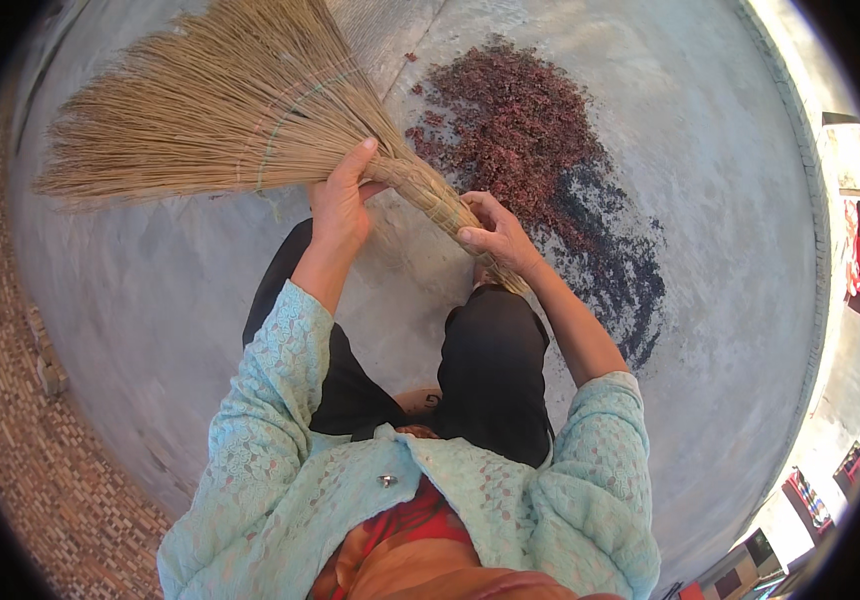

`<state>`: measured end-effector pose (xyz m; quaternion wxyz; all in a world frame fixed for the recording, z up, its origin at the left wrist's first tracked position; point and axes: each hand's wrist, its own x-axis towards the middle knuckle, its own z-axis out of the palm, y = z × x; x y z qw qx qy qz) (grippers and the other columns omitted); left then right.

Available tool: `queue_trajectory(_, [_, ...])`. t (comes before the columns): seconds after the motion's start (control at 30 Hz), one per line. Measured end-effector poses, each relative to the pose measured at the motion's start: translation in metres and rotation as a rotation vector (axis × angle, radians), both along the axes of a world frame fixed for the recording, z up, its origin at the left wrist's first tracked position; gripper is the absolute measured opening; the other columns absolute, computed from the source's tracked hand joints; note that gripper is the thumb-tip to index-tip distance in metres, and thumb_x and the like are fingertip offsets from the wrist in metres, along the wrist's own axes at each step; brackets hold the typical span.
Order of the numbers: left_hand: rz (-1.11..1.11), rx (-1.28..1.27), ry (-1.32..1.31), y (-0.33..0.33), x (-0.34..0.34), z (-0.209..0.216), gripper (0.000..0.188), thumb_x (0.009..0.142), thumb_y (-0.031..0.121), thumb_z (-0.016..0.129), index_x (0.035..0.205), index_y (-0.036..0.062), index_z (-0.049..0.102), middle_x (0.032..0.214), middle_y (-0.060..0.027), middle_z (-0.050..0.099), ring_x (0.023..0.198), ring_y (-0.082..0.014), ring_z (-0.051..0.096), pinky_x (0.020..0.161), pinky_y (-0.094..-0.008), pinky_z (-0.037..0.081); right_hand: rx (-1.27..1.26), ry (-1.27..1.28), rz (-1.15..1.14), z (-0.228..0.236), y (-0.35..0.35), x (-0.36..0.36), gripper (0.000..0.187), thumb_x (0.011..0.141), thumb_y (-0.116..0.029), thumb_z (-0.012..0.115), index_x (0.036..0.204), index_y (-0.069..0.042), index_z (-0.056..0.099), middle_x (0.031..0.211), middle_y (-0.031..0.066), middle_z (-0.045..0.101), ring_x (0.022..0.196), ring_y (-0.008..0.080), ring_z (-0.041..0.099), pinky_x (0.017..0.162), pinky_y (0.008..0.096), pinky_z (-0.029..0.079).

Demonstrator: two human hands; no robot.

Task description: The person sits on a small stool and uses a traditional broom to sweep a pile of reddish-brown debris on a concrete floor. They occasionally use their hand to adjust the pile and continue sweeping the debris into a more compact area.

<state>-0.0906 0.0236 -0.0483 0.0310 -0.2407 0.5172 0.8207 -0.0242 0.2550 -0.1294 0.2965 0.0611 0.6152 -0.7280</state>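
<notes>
A wide straw broom (220, 110) lies across both my hands, its fan of bristles spread to the upper left and its bound handle slanting down to the right. My left hand (345, 205) grips it where the bristles narrow, thumb on top and the other fingers mostly hidden underneath. Further down, my right hand (498, 232) is closed around the wrapped handle, near its lower end. Coloured stitching runs in a curve across the bristles. Just beyond my right hand, a heap of dark reddish dried plant bits (520, 125) is spread on the floor.
Fine black grains (615, 260) are scattered beside the heap on the grey concrete floor (730, 250). My knees in black trousers (495, 360) are bent below the broom. A brick-patterned surface (10, 400) borders the left side. Framed items (850, 155) stand at the far right.
</notes>
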Motion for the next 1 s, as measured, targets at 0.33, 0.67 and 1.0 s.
queue_trajectory(0.33, [0.127, -0.152, 0.019, -0.050, 0.016, 0.020, 0.042, 0.082, 0.006, 0.070, 0.121, 0.0023, 0.053, 0.112, -0.0090, 0.061, 0.096, -0.0218, 0.064, 0.075, -0.0431, 0.059, 1.258, -0.214, -0.159, -0.151, 0.052, -0.025, 0.132, 0.056, -0.038, 0.091, 0.152, -0.030, 0.002, 0.153, 0.0256, 0.008, 0.128, 0.0482, 0.034, 0.095, 0.0543, 0.044])
queue_trajectory(0.67, [0.115, -0.158, -0.024, -0.056, 0.017, 0.021, 0.041, 0.086, 0.006, 0.066, 0.125, 0.0016, 0.051, 0.115, -0.0094, 0.060, 0.100, -0.0216, 0.064, 0.080, -0.0403, 0.058, 0.895, -0.223, -0.620, -0.216, 0.027, -0.095, 0.088, 0.072, -0.012, 0.078, 0.145, -0.016, 0.030, 0.124, 0.0159, 0.032, 0.093, 0.0342, 0.057, 0.078, 0.0431, 0.053])
queue_trajectory(1.0, [0.095, -0.174, 0.006, -0.053, 0.017, 0.028, 0.041, 0.084, 0.005, 0.069, 0.122, 0.0016, 0.053, 0.112, -0.0090, 0.061, 0.096, -0.0204, 0.064, 0.078, -0.0383, 0.058, 0.852, 0.043, -0.349, -0.169, 0.012, -0.120, 0.077, 0.074, -0.028, 0.080, 0.139, -0.007, 0.046, 0.130, 0.0129, 0.040, 0.106, 0.0273, 0.054, 0.086, 0.0377, 0.051])
